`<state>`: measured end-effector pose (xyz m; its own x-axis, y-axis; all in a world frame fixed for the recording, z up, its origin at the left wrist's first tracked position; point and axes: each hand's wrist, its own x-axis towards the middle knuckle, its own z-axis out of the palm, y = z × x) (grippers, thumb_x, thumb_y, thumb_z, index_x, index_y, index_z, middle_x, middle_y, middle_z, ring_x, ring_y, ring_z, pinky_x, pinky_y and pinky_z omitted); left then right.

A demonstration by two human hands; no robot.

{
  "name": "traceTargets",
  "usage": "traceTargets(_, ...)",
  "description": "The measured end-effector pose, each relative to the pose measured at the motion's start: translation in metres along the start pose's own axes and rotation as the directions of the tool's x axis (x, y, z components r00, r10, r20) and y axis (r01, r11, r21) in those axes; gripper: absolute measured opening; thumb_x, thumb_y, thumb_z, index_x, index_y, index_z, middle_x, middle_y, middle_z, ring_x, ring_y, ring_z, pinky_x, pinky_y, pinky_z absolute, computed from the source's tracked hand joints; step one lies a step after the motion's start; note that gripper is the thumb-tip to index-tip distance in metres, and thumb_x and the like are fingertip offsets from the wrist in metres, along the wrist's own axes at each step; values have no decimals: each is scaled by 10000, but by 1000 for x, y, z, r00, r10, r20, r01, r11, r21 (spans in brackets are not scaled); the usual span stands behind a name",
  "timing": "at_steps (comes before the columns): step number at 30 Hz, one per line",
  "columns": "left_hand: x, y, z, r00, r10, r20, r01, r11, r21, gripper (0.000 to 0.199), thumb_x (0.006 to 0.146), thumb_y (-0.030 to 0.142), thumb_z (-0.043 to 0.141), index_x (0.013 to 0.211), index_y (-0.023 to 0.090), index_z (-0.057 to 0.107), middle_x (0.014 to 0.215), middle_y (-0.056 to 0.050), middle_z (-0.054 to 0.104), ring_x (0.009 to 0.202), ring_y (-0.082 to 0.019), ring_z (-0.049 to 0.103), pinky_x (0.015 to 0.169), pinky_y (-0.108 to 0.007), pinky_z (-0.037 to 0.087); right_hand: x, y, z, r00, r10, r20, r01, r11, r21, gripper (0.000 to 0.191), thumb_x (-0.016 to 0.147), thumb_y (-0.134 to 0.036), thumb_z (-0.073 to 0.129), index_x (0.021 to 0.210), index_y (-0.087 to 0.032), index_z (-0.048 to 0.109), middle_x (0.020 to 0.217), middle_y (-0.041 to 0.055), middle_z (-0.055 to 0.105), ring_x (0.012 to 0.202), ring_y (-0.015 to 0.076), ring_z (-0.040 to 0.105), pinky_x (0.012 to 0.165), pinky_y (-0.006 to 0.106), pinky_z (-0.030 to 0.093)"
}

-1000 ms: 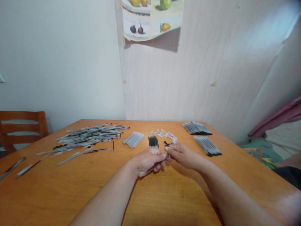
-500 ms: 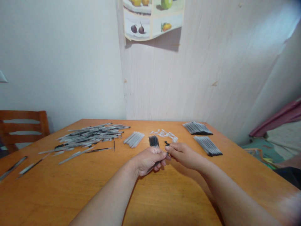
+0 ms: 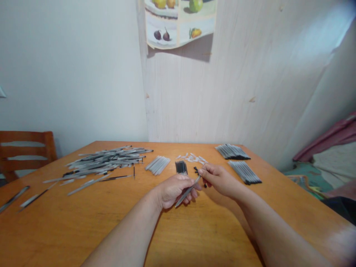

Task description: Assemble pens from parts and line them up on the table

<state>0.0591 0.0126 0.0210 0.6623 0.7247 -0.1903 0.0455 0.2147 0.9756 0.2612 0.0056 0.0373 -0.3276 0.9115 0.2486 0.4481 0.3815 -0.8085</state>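
Observation:
A slim grey pen (image 3: 185,194) slants between my two hands, its pointed end toward me. My left hand (image 3: 174,191) is closed around its middle, thumb on top. My right hand (image 3: 218,177) pinches at its upper end; the fingertips hide exactly what they grip there. Small black plugs (image 3: 195,169) lie just beyond the right fingertips, and another black plug (image 3: 205,185) shows under that hand. Past my left hand is a row of black refills (image 3: 181,167), partly hidden by it. Small white pieces (image 3: 191,157) are scattered behind.
On the wooden table (image 3: 189,237) lie a large heap of pens and parts (image 3: 108,159), a row of clear barrels (image 3: 157,165), and two rows of black-ended pens (image 3: 244,171) (image 3: 232,151) at the right. A wooden chair (image 3: 27,152) stands at left.
The pen has come into clearer view, slanting out below my left hand. My right hand has risen slightly at its upper end, and a black plug now shows beneath it.

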Motion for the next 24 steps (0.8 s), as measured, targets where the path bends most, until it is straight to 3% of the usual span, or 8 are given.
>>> traceTargets(9,2,-2,4,985,99,-144,-99,995,12,364,692,457,760,753,133,605,646,-34,613,550,-104,536,543,-233,354,1,-7,6,993,86,-75,-85,996,16,386,911,-500,478,656,-210,458,537,-42,483,498,103,425,509,244,326)
traceTargets(14,5,-4,7,953,163,-254,-150,986,70,333,664,400,789,711,147,578,581,20,537,501,-72,432,506,-224,273,3,-7,10,984,94,-153,-96,995,-7,412,891,-504,505,609,-207,465,531,-39,463,510,106,418,519,250,330)
traceTargets(16,5,-3,9,941,174,-291,-156,984,83,319,667,383,789,714,150,576,581,32,523,496,-62,400,500,-221,247,3,-8,11,979,124,-160,-116,991,59,413,885,-512,514,609,-209,460,514,-43,454,489,104,410,499,247,320)
traceTargets(20,4,-1,9,957,154,-248,-163,986,-19,340,669,403,787,721,155,561,580,30,528,503,-68,420,500,-224,258,3,-8,10,976,197,-94,-165,948,274,394,882,-534,503,678,-198,503,555,-29,526,452,92,432,459,238,310)
traceTargets(24,4,-2,7,965,143,-218,-162,984,-70,353,666,406,791,742,147,564,608,8,558,536,-83,470,523,-229,307,2,-7,8,982,188,-31,-167,927,337,350,859,-509,548,735,-183,532,621,-12,587,471,83,465,469,228,340)
